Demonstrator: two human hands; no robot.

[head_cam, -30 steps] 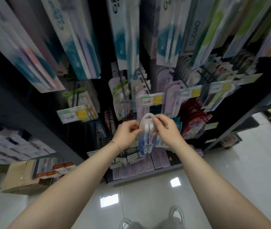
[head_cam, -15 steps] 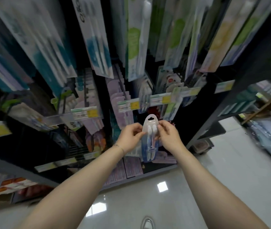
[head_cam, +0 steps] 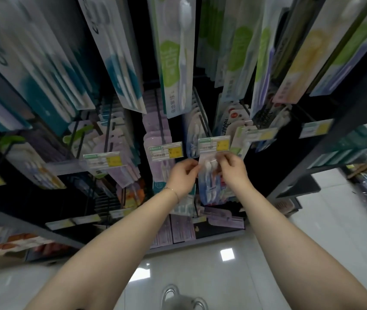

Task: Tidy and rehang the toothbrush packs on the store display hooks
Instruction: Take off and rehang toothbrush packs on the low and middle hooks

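A toothbrush pack (head_cam: pixel 208 186) is held upright between both hands, its top edge just below a yellow-and-white price tag (head_cam: pixel 214 144); the pack's upper left edge is pinched by the curled fingers of the left hand (head_cam: pixel 183 176); its upper right edge is pinched by the right hand (head_cam: pixel 234 168); whether it is hooked cannot be told; hanging packs (head_cam: pixel 173 63) are ranged above.
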